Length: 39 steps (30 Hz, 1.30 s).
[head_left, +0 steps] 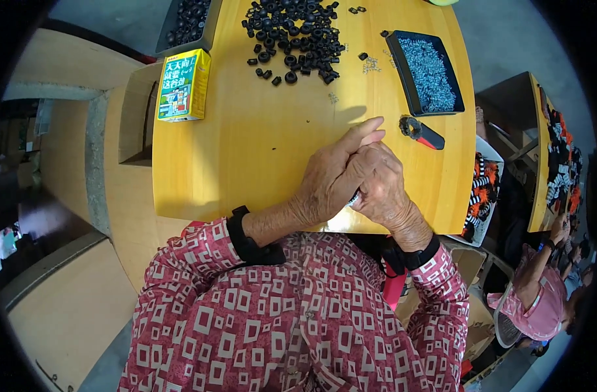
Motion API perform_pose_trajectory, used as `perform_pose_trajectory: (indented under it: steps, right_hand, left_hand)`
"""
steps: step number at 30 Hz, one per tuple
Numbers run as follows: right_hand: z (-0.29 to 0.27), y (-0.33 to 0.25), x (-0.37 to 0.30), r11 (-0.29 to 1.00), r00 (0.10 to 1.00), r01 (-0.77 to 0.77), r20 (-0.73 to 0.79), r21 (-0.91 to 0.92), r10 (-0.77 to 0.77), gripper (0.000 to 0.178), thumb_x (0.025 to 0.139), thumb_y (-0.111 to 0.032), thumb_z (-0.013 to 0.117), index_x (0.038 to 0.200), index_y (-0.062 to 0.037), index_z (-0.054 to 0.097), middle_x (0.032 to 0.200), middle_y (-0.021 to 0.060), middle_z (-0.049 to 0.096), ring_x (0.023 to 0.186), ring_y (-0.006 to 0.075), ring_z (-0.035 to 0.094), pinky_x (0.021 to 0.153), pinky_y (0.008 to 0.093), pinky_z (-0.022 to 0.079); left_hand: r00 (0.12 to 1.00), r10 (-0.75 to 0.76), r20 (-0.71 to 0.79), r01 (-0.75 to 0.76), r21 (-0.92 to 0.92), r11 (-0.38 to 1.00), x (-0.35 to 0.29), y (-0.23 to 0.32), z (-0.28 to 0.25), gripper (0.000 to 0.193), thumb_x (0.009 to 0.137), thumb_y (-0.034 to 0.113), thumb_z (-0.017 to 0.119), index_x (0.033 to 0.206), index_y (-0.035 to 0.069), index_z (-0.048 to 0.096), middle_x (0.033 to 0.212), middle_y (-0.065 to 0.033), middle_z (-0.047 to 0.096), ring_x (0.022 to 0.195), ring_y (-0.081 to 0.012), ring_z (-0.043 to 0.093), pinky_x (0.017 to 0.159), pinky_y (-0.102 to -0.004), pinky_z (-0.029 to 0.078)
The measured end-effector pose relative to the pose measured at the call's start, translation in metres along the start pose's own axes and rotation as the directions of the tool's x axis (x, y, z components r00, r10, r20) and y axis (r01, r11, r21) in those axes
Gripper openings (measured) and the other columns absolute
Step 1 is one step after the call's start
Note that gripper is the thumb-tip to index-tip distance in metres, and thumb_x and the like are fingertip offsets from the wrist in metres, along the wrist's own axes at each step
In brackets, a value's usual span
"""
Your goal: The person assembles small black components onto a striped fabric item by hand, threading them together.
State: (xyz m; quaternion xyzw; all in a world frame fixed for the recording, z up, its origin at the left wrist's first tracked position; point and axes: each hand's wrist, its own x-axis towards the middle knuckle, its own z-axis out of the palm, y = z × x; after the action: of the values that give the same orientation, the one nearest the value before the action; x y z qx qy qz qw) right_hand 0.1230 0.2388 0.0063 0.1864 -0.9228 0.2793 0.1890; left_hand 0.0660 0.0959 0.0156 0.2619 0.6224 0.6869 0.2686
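Note:
My left hand point(332, 173) and my right hand point(381, 181) are pressed together above the near part of the yellow table. The fingers of my right hand are curled in against the left, while some of the left hand's fingers point forward past it. A small pale, banded bit point(354, 198) shows between the two palms; the rest of it is hidden. Just ahead and to the right lies a red-and-black handled tool point(424, 133) with a dark, rough ring-shaped end. Beyond it sits a black tray point(406, 88) full of small silvery metal pieces.
Small black round parts point(292, 36) are heaped at the table's far side, with clear bits point(371, 64) nearby. A yellow-green carton point(184, 85) and a dark bin point(200, 39) stand left. To the right, a white box point(501, 171) holds orange, black and white items; a co-worker point(537, 294) sits beyond.

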Motion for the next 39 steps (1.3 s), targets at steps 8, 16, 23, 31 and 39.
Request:
perform_pose_trajectory:
  steps: [8,16,23,31,39]
  right_hand:
    - [-0.030,0.001,0.009,0.976,0.997,-0.072,0.016,-0.205,0.077,0.024,0.069,-0.013,0.071,0.080,-0.0046,0.051,0.075,0.0106,0.048,0.071,0.0314,0.052,0.065,0.0425,0.041]
    - [-0.046,-0.002,0.024,0.959,0.986,0.009,0.161,-0.284,0.039,0.026,0.065,-0.011,0.073,0.082,-0.0060,0.053,0.079,0.0104,0.051,0.077,0.0298,0.054,0.070,0.0411,0.042]
    - [-0.041,0.004,0.018,0.980,0.987,-0.092,0.112,-0.174,0.112,0.026,0.065,-0.007,0.072,0.082,-0.0049,0.053,0.078,0.0108,0.052,0.078,0.0314,0.056,0.072,0.0428,0.045]
    - [-0.050,0.004,0.031,0.989,0.984,-0.038,0.168,-0.144,0.062,0.023,0.066,-0.011,0.074,0.077,-0.0047,0.055,0.075,0.0095,0.052,0.075,0.0305,0.057,0.072,0.0419,0.047]
    - [-0.053,-0.001,0.036,0.974,0.998,0.033,0.057,-0.225,-0.021,0.019,0.070,-0.018,0.075,0.078,-0.0064,0.063,0.078,0.0081,0.061,0.076,0.0264,0.061,0.069,0.0389,0.047]
  left_hand:
    - [0.987,-0.132,-0.095,0.127,-0.059,0.990,-0.004,-0.005,-0.019,0.024,0.098,0.017,0.062,0.112,-0.002,0.065,0.096,-0.0046,0.069,0.087,-0.0094,0.062,0.077,-0.0272,0.051]
    - [0.960,-0.255,0.116,0.254,0.023,0.967,0.008,0.005,-0.036,0.017,0.093,0.013,0.068,0.100,-0.002,0.072,0.083,0.0002,0.070,0.078,-0.0055,0.061,0.072,-0.0248,0.051]
    - [0.973,-0.228,0.016,0.229,-0.097,0.969,0.003,-0.002,-0.027,0.020,0.094,0.013,0.069,0.106,-0.003,0.073,0.087,0.0001,0.071,0.081,-0.0048,0.061,0.073,-0.0230,0.050]
    - [0.962,-0.269,0.057,0.275,-0.187,0.943,0.001,0.002,-0.030,0.020,0.095,0.014,0.068,0.104,-0.003,0.073,0.089,-0.0002,0.071,0.084,-0.0055,0.061,0.077,-0.0232,0.050]
    - [0.980,-0.200,0.013,0.197,-0.248,0.948,0.019,0.003,-0.026,0.029,0.099,0.019,0.063,0.117,-0.004,0.065,0.102,-0.0027,0.068,0.094,-0.0076,0.061,0.083,-0.0238,0.050]
